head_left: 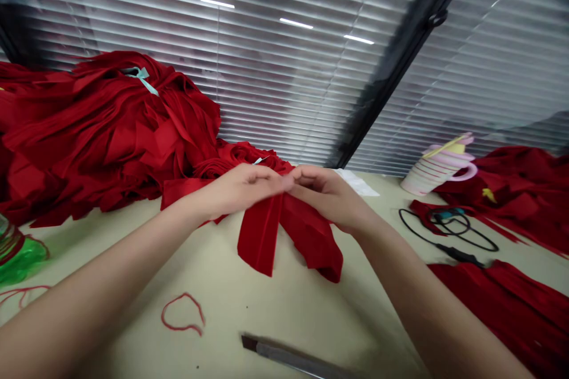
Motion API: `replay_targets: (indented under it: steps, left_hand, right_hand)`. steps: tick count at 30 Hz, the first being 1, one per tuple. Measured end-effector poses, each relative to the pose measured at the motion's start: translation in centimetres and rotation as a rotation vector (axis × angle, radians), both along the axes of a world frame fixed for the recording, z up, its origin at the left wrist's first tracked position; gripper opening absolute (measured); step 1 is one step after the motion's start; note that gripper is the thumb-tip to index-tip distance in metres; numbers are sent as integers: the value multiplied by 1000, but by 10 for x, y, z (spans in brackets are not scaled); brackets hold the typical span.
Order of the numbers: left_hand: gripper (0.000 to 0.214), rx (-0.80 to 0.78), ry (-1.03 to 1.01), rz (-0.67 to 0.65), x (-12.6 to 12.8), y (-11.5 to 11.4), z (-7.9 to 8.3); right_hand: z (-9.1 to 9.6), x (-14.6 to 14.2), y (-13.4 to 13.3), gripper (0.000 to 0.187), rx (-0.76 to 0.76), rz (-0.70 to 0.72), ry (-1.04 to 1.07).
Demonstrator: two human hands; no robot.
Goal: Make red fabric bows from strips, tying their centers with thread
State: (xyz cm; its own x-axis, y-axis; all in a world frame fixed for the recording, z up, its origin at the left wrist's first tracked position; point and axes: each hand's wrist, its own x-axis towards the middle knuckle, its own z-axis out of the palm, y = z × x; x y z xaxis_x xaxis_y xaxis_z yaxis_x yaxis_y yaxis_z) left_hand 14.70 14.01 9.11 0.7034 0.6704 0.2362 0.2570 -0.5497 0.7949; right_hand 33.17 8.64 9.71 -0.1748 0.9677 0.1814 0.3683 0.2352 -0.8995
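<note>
Both my hands meet above the middle of the beige table (275, 302). My left hand (246, 186) and my right hand (322, 189) are closed, pinching the top of a red velvet ribbon piece (284, 237). Two broad tails of that ribbon hang down from my fingers and touch the table. Behind my hands lies a bunch of similar red ribbon loops (242, 157).
A big heap of red fabric strips (102, 130) fills the left. A loose red thread loop (182, 311) and a metal blade (288, 358) lie near the front edge. Right: black cable (448, 231), stacked pale tape rolls (438, 169), more red cloth (511, 308). A green object (18, 254) sits far left. Window blinds behind.
</note>
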Motion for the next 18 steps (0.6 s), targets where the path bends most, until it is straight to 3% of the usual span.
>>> replay_targets:
  steps: [3,7,13,15,18]
  left_hand:
    - [18,16,85,-2,5,-12,2]
    - [10,9,264,-33,-6,-5,6]
    - [13,34,618,-76,-43,6,38]
    - [14,55,725,-39,-50,8,43]
    - [18,93,852,79,-53,12,38]
  right_hand:
    - [-5,-2,2,23,-6,33,-30]
    - [-5,0,2,24,-44,82,-86]
    - [-2,4,1,19,-61,79,-141]
    - [-2,8,2,15,-57,71,-146]
    - [-2,13,4,12,-33,32,-127]
